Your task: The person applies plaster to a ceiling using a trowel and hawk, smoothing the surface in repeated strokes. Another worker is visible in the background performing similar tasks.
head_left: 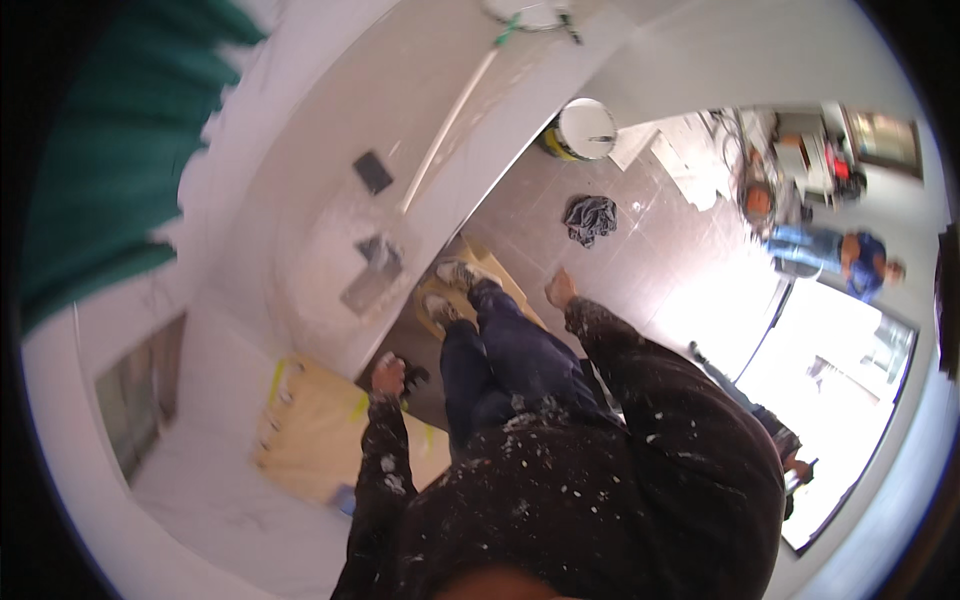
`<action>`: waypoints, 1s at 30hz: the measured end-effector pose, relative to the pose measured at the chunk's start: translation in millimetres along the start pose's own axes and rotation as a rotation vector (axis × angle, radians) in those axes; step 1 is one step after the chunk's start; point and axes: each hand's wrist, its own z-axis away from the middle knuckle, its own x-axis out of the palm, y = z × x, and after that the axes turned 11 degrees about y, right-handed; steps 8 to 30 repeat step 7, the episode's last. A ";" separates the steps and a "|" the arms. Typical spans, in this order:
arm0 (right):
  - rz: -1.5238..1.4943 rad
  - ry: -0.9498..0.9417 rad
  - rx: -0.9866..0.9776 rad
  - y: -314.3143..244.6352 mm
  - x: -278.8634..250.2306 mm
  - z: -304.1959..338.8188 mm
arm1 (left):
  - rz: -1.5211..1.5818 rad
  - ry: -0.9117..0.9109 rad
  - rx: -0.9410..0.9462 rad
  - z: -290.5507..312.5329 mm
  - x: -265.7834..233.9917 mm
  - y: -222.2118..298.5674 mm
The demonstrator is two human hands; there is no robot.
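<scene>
My left hand [388, 374] hangs low on the left, its fingers curled. Right beside it is a small black thing [415, 379]; I cannot tell whether the hand holds it or it lies behind. My right hand [561, 289] is held out over the tiled floor, closed, with nothing showing in it. On the pale, dusty surface to my left lie a dark flat rectangle [373, 172], a grey flat-bladed tool [377, 272] that looks like a trowel, and a long pale pole [450, 130] with a green end.
My shoes rest on a yellowish platform [490, 262]. Ahead are a crumpled dark cloth [590, 219], a bucket [586, 130] and white sheets [683, 165]. A beige board [335, 430] leans at left below a green curtain [120, 160]. A person in blue [862, 262] stands far right.
</scene>
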 end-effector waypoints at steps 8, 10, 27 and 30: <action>-0.024 -0.078 0.097 128.9 45.4 71.9 | -0.963 0.144 0.687 -42.7 107.2 145.7; -0.024 -0.078 0.097 128.9 45.4 71.9 | -0.963 0.144 0.687 -42.7 107.2 145.7; -0.024 -0.078 0.097 128.9 45.4 71.9 | -0.963 0.144 0.687 -42.7 107.2 145.7; -0.024 -0.078 0.097 128.9 45.4 71.9 | -0.963 0.144 0.687 -42.7 107.2 145.7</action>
